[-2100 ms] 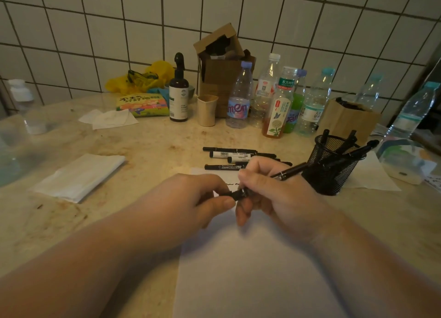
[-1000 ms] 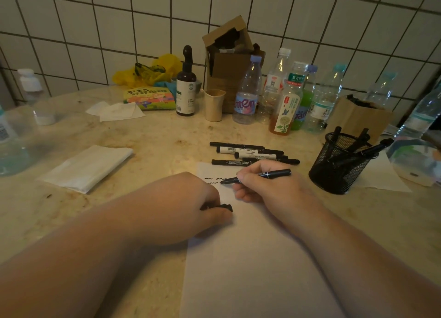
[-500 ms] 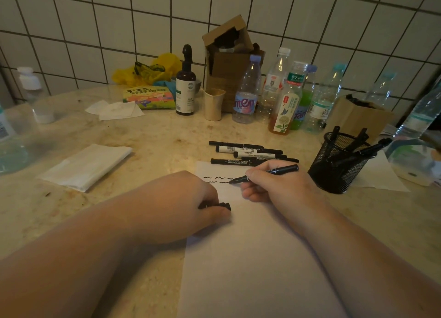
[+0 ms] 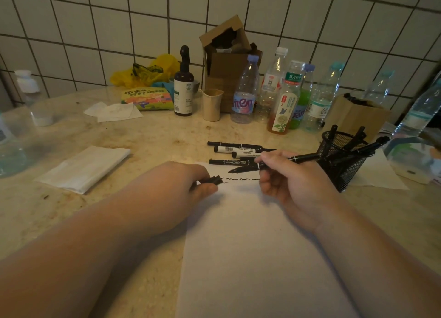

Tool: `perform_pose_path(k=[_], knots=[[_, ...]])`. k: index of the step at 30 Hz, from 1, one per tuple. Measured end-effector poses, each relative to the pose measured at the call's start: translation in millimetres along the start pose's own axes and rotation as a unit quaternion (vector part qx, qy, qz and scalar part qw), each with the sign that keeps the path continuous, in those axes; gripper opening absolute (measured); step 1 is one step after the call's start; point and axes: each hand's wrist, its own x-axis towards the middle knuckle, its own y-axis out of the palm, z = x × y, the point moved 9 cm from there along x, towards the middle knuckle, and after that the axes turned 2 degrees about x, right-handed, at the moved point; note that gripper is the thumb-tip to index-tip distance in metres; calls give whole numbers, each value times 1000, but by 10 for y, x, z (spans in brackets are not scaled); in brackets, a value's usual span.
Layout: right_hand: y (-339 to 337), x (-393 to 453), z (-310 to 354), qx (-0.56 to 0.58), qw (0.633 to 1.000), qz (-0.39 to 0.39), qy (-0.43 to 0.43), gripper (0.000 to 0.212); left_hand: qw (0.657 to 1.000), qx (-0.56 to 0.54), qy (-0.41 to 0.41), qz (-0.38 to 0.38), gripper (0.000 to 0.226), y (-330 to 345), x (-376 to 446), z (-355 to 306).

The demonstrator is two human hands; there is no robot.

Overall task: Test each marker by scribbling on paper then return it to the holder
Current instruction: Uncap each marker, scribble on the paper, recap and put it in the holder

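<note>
Marker (image 4: 274, 163) lifted off paper (image 4: 250, 246) (cap (image 4: 216, 179) seemingly half-hidden).

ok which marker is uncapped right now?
The marker in the right hand: bare tip above the paper, its cap pinched in the left hand. Table and holder markers show caps.

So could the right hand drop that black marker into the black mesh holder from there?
Probably yes: the right hand grips the black marker just beside the black mesh holder, nothing between them, though several markers already crowd its opening.
</note>
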Motion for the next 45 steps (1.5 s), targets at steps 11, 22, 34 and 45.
perform_pose_path(k=[11,22,34,45], knots=[[137,-45,-4,41,997,68,15,28,999,-29,-14,8,22,-7,-6,10],[232,-98,19,15,993,119,-8,18,998,-65,-19,2,15,-49,-27,-15],[368,-198,320,-44,982,157,-98,25,871,-476,-80,89,41,117,-131,-92],[386,-280,475,-140,967,147,-152,33,855,-494,-80,135,38,188,-125,-137]])
